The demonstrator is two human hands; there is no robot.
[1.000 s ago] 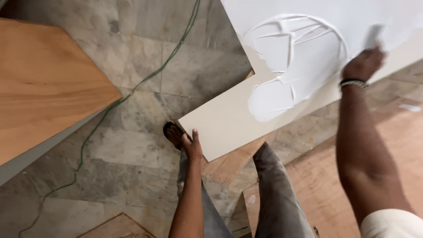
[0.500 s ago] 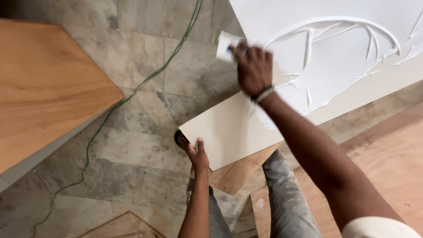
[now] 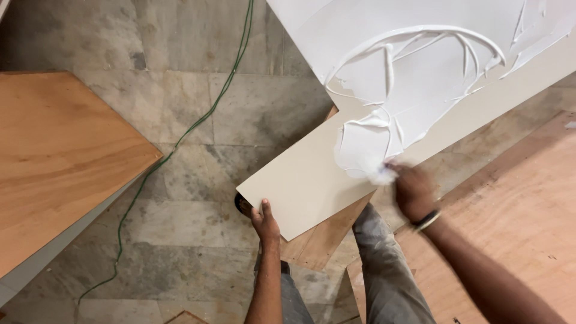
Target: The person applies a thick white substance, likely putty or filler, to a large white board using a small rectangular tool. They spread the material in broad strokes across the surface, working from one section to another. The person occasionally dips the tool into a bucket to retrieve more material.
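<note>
Left hand (image 3: 266, 221) pinned the stiff, light sheet (image 3: 312, 180) at its near edge, fingers flat; right hand (image 3: 411, 191), blurred, clenched a spreader in slippery glue (image 3: 366, 144).

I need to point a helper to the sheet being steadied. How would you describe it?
Start at the large white panel smeared with white paste. Beneath it juts a cream sheet, its corner under the left hand. Unlike the plywood boards, it is pale and grainless.

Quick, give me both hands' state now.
Left hand: fingers flat, pressing the cream sheet near its edge.
Right hand: blurred, closed on a white spreader.
</note>
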